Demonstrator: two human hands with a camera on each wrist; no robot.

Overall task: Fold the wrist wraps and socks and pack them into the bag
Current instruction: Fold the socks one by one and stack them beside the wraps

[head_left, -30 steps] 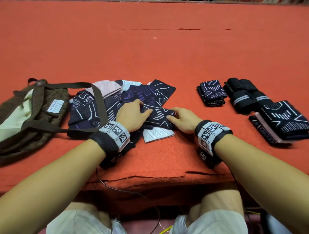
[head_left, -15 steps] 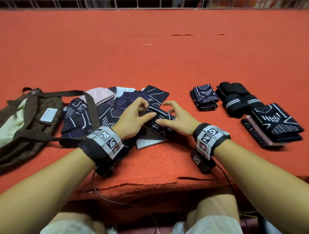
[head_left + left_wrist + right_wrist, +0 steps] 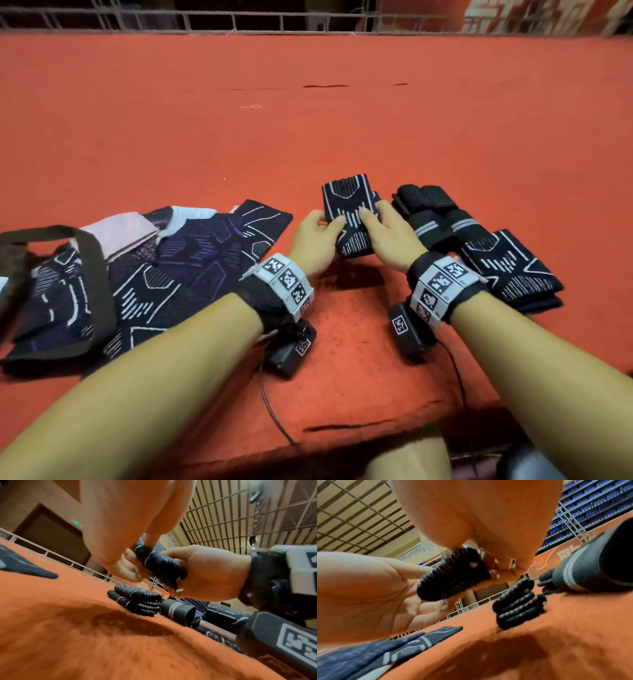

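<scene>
Both hands hold one folded dark sock (image 3: 352,236) with white lines, lifted a little off the red mat. My left hand (image 3: 320,234) pinches its left side and my right hand (image 3: 387,226) grips its right side. In the left wrist view the held sock (image 3: 163,568) hangs above a small folded sock pile (image 3: 137,601) that lies on the mat. Rolled black wrist wraps (image 3: 428,219) with grey stripes lie just right of my hands. Unfolded socks (image 3: 178,270) are heaped at the left, under the bag strap (image 3: 92,274).
A larger stack of folded socks (image 3: 510,270) sits at the right, beside the wrist wraps. The bag itself is almost out of view at the left edge. The red mat (image 3: 308,137) stretches far back to a metal railing (image 3: 239,20). The mat's front edge is near my knees.
My hands lifted the folded sock from the heap and carried it right, over the small folded pile. The view has swung right, so the bag has left the frame.
</scene>
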